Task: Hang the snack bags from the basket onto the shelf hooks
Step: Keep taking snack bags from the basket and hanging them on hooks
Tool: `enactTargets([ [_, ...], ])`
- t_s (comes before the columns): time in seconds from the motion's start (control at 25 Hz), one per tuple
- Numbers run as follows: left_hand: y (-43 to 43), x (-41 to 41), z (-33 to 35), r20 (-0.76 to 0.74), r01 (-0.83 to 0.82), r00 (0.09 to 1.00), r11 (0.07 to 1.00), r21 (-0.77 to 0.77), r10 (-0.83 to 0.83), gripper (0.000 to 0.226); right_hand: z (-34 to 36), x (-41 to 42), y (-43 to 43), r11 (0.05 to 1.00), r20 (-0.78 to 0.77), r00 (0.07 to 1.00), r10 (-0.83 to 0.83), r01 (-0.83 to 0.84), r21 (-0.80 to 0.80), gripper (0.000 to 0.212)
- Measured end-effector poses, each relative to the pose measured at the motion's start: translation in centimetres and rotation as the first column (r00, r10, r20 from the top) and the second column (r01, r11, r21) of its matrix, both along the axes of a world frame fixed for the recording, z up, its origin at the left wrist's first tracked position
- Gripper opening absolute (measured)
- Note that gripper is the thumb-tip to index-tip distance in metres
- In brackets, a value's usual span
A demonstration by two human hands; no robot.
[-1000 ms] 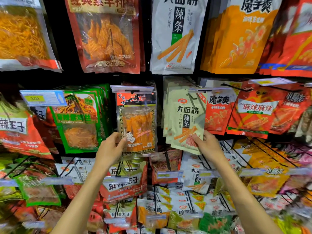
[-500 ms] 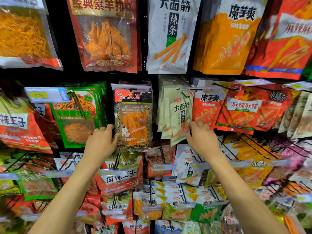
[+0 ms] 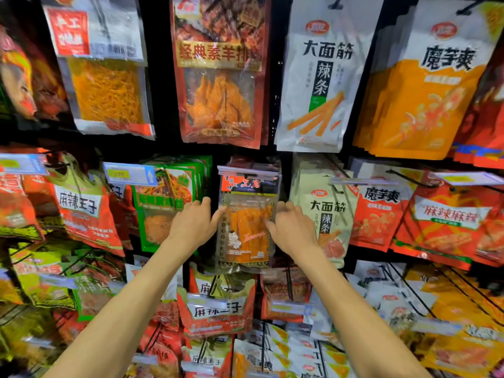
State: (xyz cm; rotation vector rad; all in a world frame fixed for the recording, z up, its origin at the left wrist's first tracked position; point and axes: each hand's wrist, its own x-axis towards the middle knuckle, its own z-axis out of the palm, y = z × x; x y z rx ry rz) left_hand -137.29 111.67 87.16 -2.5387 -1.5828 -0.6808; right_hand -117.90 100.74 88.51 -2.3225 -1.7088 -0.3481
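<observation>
Snack bag point(image 3: 246, 233) top hidden behind price tag point(image 3: 248, 171); hangs upright, long axis vertical. My left hand point(image 3: 192, 226), right hand point(image 3: 293, 231) at its edges; fingers curled, grip unclear.

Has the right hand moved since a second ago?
Yes. The right hand shifted left, off the pale green snack bag to the right edge of the clear orange-strip bag.

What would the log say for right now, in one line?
left hand: touching clear snack bag left edge | right hand: touching its right edge | bag: hanging, middle row
</observation>
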Motion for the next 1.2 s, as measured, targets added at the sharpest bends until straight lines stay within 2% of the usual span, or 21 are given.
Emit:
enactTargets([
  [0.16,1.5,0.9,-0.4,0.155,0.100,0.984,0.993,-0.069,-0.088,0.074,-0.3,0.4,2.1,0.996,-0.246,0.969,-0.018,0.039,0.082,0.075],
  [0.28,3.0,1.7,-1.2,0.239,0.209,0.953,0.975,-0.073,-0.186,0.082,-0.5,0.6,3.5,0.996,-0.327,0.944,-0.048,0.069,0.053,0.083],
  [0.36,4.5,2.4,-1.7,0.365,0.331,0.886,0.941,-0.070,-0.284,0.083,-0.8,0.8,4.8,0.994,-0.404,0.914,-0.040,0.076,0.075,0.087],
  [0.48,5.8,3.7,-1.3,0.603,0.505,0.721,0.854,-0.120,-0.342,0.077,-1.5,0.9,6.6,0.974,-0.562,0.825,0.048,0.085,0.209,0.088],
  [0.6,5.7,4.6,-0.9,0.672,0.557,0.661,0.818,-0.142,-0.334,0.069,-1.9,0.6,7.7,0.953,-0.586,0.808,0.064,0.124,0.275,0.082],
  [0.8,6.0,4.2,-1.0,0.717,0.624,0.587,0.774,-0.104,-0.377,0.056,-1.8,0.8,8.3,0.933,-0.542,0.840,0.037,0.166,0.319,0.073],
  [0.84,5.9,4.1,-1.1,0.732,0.637,0.568,0.765,-0.101,-0.376,0.054,-2.0,0.7,8.0,0.924,-0.580,0.812,0.069,0.167,0.344,0.073],
  [0.88,5.8,4.1,-1.2,0.762,0.652,0.540,0.751,-0.110,-0.357,0.052,-2.4,0.5,7.8,0.907,-0.654,0.743,0.144,0.165,0.388,0.076],
  [0.96,5.4,4.0,-2.4,0.828,0.680,0.488,0.715,-0.161,-0.277,0.058,-3.9,0.0,7.4,0.869,-0.778,0.540,0.321,0.157,0.468,0.079],
  [1.0,5.2,3.9,-3.2,0.854,0.700,0.459,0.691,-0.177,-0.246,0.064,-4.7,-0.4,6.9,0.862,-0.808,0.467,0.359,0.168,0.479,0.081],
  [1.08,5.0,3.6,-5.1,0.895,0.733,0.408,0.650,-0.202,-0.182,0.073,-6.8,-0.8,6.2,0.866,-0.842,0.404,0.358,0.194,0.461,0.081],
  [1.2,4.2,3.2,-7.3,0.924,0.752,0.367,0.619,-0.226,-0.109,0.082,-9.4,-1.2,5.3,0.881,-0.885,0.259,0.386,0.179,0.437,0.084],
])
